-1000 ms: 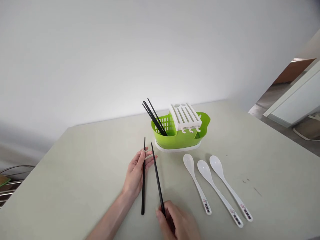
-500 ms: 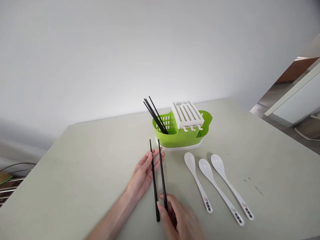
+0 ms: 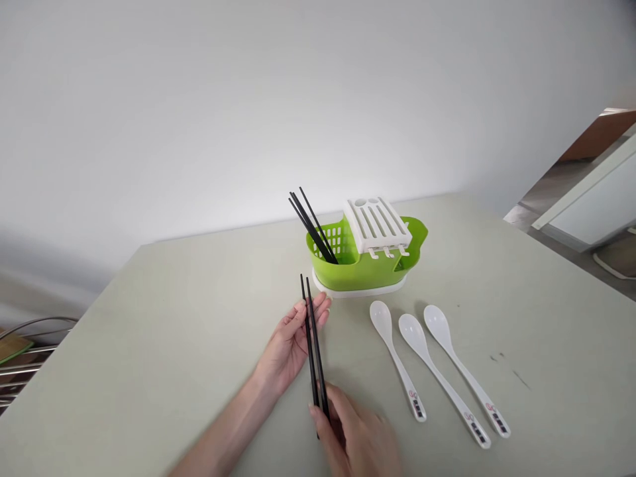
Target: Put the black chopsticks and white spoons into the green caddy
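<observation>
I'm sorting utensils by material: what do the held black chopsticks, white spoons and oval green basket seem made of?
Slim black chopsticks: satin, evenly dark; perhaps plastic or coated wood. Long-handled white spoons: glossy, with soft highlights; probably melamine or ceramic. Oval green basket: smooth, uniformly coloured, with regular openings; likely moulded plastic.

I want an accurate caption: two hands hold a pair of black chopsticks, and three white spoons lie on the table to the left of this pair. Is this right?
Not quite: in the head view, the three white spoons lie on the table to the right of the pair of black chopsticks, which the left hand and right hand do hold.
</observation>
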{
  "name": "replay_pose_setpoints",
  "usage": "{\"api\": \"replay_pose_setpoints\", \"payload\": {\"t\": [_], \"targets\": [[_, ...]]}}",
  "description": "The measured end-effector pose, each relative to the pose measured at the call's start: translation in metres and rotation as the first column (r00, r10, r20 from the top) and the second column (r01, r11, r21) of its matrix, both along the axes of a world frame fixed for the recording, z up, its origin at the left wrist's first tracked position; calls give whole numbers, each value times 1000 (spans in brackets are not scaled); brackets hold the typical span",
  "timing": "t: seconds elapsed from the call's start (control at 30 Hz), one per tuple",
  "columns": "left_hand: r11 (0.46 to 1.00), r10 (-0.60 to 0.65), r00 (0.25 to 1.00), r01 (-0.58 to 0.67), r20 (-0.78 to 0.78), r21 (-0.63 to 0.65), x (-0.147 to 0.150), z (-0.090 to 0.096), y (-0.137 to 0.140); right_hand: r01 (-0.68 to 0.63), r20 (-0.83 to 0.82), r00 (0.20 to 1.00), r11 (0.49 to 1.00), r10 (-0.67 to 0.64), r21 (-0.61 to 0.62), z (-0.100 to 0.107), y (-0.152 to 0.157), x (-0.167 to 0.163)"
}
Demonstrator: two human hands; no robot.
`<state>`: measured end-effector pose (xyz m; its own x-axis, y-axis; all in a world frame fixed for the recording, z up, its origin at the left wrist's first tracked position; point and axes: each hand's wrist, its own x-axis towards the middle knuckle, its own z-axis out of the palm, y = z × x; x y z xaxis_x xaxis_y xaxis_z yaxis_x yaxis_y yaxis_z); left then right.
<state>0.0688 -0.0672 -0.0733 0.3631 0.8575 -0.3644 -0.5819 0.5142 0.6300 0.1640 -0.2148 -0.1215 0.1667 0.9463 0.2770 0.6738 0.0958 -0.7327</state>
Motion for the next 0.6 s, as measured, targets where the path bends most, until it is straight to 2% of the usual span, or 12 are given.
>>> {"api": "replay_pose_setpoints", "payload": {"t": [0.17,0.37,0.5,0.6], "targets": [[1000,-9,1000,8,18,28,1,-1,-3,-32,49,998,999,32,-17,4,1,2],[997,-40,992,32,124,64,3,-3,-8,-40,51,998,999,41,-7,4,3,1],[999,-39,985,33,166,37,4,-2,-8,-28,77,997,1000,27,3,2,2,1],[999,-12,992,16,123,-31,4,-1,-8,-34,80,996,999,34,1,2,2,2]]}}
